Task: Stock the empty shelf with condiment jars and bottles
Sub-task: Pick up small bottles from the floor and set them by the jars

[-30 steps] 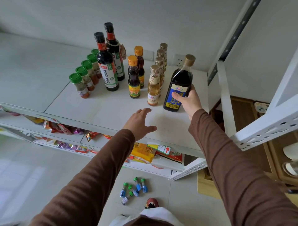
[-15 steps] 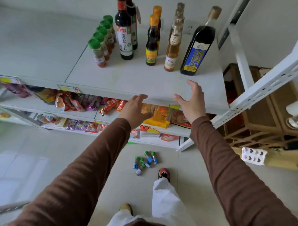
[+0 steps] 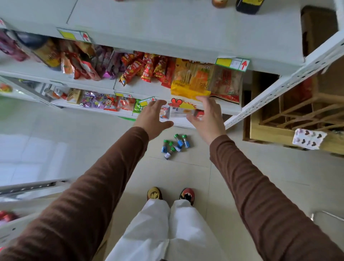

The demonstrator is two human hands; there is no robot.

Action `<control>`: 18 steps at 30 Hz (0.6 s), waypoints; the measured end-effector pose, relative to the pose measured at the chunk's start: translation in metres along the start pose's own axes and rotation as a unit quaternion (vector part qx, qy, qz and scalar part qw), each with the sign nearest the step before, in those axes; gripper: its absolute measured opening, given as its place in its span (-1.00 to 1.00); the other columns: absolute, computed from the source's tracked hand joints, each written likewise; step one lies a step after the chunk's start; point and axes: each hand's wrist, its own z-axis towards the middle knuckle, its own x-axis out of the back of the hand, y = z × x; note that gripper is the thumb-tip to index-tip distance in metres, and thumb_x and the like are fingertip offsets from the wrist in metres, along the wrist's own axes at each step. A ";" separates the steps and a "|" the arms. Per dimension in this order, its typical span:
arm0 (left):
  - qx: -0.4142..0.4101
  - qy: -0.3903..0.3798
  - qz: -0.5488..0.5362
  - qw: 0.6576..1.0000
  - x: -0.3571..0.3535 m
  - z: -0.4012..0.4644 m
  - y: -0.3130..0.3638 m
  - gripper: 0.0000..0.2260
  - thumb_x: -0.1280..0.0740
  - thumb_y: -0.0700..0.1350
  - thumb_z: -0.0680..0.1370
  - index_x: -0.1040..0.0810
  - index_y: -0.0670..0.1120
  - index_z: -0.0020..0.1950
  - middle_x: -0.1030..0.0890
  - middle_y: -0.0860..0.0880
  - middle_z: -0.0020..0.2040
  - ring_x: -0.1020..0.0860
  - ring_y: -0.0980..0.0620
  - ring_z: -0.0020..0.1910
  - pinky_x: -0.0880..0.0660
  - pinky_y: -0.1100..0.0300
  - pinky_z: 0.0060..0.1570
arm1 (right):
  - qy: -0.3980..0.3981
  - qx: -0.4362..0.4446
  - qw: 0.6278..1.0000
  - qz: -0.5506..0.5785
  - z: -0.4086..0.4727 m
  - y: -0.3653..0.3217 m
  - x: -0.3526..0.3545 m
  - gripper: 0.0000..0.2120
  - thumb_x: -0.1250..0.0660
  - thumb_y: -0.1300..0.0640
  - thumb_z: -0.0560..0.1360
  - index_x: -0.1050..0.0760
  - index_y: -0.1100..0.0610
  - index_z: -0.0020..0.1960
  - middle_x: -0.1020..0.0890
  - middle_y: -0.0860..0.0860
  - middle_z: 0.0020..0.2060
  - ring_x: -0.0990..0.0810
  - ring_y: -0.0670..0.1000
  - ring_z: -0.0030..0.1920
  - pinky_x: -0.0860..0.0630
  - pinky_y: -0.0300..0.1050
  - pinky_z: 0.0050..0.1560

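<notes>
Both hands are empty, fingers spread and loosely bent, palms turned toward each other. The left hand (image 3: 152,119) and the right hand (image 3: 206,119) hang in the air in front of the lower snack shelves, touching nothing, with brown sleeves (image 3: 93,195) running back toward the camera.

Below and between the hands, on the tiled floor (image 3: 242,177) just ahead of the person's shoes (image 3: 187,193), lies a small cluster of little jars (image 3: 175,146) with green caps and blue labels. Some lie on their sides and a few seem to stand upright, though they are too small in this view to be sure, and whether they are glass or plastic cannot be told.

Judging by their look, each jar should be light and rigid, with a smooth, possibly slippery body and a ridged cap. The best hold is probably around the body just under the cap, thumb against two fingers. They are small enough that several might be gathered in each hand, but loose round jars roll and knock together, so scooping too many risks a drop on hard tile.

The white top shelf (image 3: 167,37) they are meant for runs across the upper edge, with the bottoms of a dark bottle (image 3: 247,7) and another bottle (image 3: 219,2) just showing at the frame's top.
</notes>
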 end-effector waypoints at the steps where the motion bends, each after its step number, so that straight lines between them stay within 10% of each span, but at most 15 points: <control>1: 0.012 -0.007 0.002 1.000 -0.010 0.000 -0.005 -0.36 -0.49 0.02 0.47 -0.34 -0.06 0.48 -0.42 -0.11 0.42 -0.40 -0.11 0.36 -0.32 0.08 0.33 | -0.020 -0.009 1.000 -0.003 -0.002 0.011 -0.008 -0.46 -0.44 0.05 0.48 -0.37 0.08 0.40 -0.43 0.05 0.34 -0.36 0.10 0.33 -0.36 -0.03 0.34; 18: 0.172 -0.118 0.018 0.978 -0.279 0.044 -0.216 -0.37 -0.44 0.04 0.50 -0.29 -0.06 0.51 -0.39 -0.10 0.42 -0.40 -0.10 0.37 -0.33 0.11 0.28 | -0.202 -0.151 0.967 -0.046 -0.027 0.238 -0.265 -0.32 -0.45 0.04 0.46 -0.27 0.08 0.50 -0.37 0.10 0.42 -0.36 0.16 0.40 -0.30 -0.07 0.36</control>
